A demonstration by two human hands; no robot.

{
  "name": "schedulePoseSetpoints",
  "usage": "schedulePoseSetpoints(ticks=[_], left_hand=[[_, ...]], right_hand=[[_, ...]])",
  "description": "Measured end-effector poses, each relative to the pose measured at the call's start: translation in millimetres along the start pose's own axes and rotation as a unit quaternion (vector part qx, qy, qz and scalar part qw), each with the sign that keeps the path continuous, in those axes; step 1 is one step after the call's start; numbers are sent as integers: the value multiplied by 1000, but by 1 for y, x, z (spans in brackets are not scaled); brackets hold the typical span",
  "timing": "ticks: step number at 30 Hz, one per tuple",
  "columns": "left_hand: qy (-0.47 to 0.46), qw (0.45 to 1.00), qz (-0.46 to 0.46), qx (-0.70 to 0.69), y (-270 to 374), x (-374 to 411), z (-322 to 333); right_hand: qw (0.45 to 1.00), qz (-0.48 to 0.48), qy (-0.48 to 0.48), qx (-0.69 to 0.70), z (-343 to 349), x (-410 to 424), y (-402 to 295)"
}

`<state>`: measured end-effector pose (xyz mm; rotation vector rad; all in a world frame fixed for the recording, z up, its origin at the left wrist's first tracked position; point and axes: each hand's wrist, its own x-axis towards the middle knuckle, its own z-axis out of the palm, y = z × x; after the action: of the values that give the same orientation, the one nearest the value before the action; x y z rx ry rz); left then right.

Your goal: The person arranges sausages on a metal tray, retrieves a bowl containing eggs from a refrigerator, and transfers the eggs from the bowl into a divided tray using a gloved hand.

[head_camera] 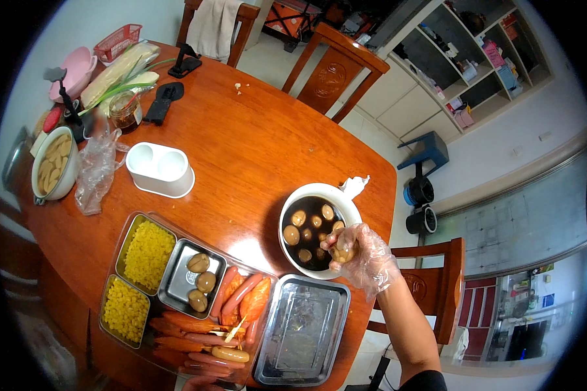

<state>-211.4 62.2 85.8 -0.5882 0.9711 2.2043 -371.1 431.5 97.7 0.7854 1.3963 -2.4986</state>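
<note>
My right hand (369, 259), in a clear plastic glove, is closed around brown peeled eggs (343, 251) at the right side of a white bowl (284, 259). More brown eggs (291, 235) sit in the bowl's dark liquid. Below it lies a metal tray (303, 332), wet inside. To its left, a clear-rimmed tray holds a small steel dish (178, 266) with three brown eggs (206, 282), two dishes of yellow corn kernels (149, 254), sausages (243, 293) and orange-red skewered pieces (256, 298). A pinkish shape at the bottom edge may be my left hand; its grip is unclear.
A white two-hole holder (166, 188), a crumpled plastic bag (95, 171), a pot of pale pieces (68, 183), a jar (125, 115) and black stands (162, 105) occupy the left side. Crumpled tissue (354, 186) touches the bowl. Wooden chairs (330, 73) surround the table.
</note>
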Motion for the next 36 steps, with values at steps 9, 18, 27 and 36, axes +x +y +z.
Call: schedulePoseSetpoints(ticks=[9, 18, 27, 36], left_hand=[[-1, 1000, -3, -15, -1, 0, -3], [-2, 1000, -5, -11, 1, 1, -4], [1, 1000, -27, 1, 4, 7, -1], [3, 1000, -29, 4, 5, 11, 3]], right_hand=[[999, -18, -23, -13, 12, -5, -3], [998, 31, -10, 59, 18, 0, -11], [1000, 4, -18, -8, 2, 3, 7], [997, -3, -20, -80, -7, 6, 4]])
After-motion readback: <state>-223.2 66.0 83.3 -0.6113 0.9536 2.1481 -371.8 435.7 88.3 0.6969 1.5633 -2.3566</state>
